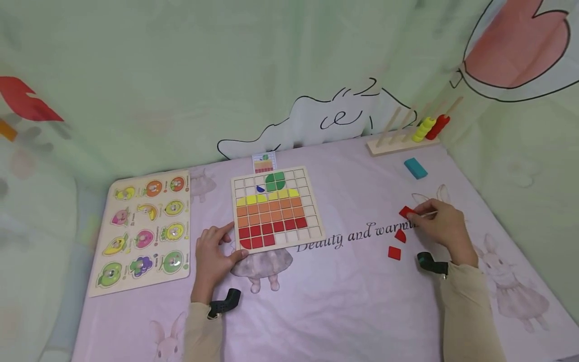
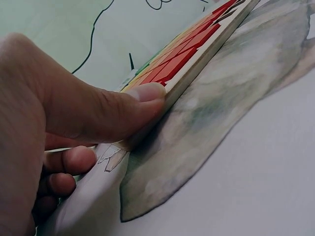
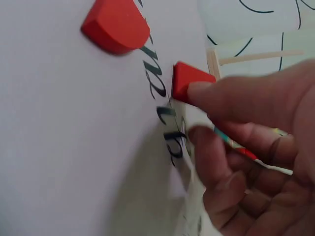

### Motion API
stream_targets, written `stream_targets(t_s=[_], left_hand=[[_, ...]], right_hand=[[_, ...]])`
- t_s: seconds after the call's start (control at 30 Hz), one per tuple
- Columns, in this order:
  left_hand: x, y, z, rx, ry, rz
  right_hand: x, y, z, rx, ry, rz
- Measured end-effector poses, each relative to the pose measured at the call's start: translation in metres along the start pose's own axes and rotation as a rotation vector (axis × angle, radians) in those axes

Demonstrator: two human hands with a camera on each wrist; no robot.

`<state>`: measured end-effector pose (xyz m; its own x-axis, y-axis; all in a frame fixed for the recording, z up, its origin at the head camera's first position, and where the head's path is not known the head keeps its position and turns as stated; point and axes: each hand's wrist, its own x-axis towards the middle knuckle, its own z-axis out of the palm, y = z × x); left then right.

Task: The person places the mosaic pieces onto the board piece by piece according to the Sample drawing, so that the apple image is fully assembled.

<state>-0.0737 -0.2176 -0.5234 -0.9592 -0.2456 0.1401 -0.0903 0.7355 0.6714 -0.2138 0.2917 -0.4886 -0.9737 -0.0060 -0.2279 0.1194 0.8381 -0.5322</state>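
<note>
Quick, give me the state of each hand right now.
Left hand: grips the near left corner of the mosaic board, thumb on its edge.
Right hand: fingertips pinch a red tile on the cloth; a thin stick lies in its fingers.

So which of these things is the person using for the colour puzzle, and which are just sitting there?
In use:
- grid puzzle board, gripped at its corner by the left hand
- red tile, pinched by the right hand
- two loose red tiles
- small pattern card

Just lying about:
- fruit peg board
- bead rack
- teal block
</note>
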Motion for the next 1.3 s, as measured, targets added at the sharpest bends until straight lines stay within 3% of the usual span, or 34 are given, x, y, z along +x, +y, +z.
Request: stream_targets(t_s=[0.13, 0.27, 0.5, 0.97, 1.17, 1.3], left_hand=[[0.0, 0.0, -0.001, -0.003, -0.005, -0.001], [0.0, -0.001, -0.001, -0.003, -0.008, 0.004], [0.001, -0.002, -0.001, -0.008, 0.004, 0.02], [0.001, -0.003, 0.0, -0.012, -0.006, 0.008], [0.002, -0.003, 0.0, -0.014, -0.006, 0.004], [0.002, -0.001, -0.001, -0.018, -0.008, -0.002]], right_hand=[[0.002, -0.002, 0.006, 0.021, 0.044, -0.032], [0.004, -0.01, 0.012, 0.097, 0.081, -0.006], [0.006, -0.047, 0.029, 0.286, 0.061, -0.043], [-0.011, -0.15, 0.109, 0.421, -0.152, -0.36], [-0.027, -0.185, 0.141, 0.378, -0.226, -0.54], [-0.032, -0.197, 0.149, 0.301, -0.233, -0.588]])
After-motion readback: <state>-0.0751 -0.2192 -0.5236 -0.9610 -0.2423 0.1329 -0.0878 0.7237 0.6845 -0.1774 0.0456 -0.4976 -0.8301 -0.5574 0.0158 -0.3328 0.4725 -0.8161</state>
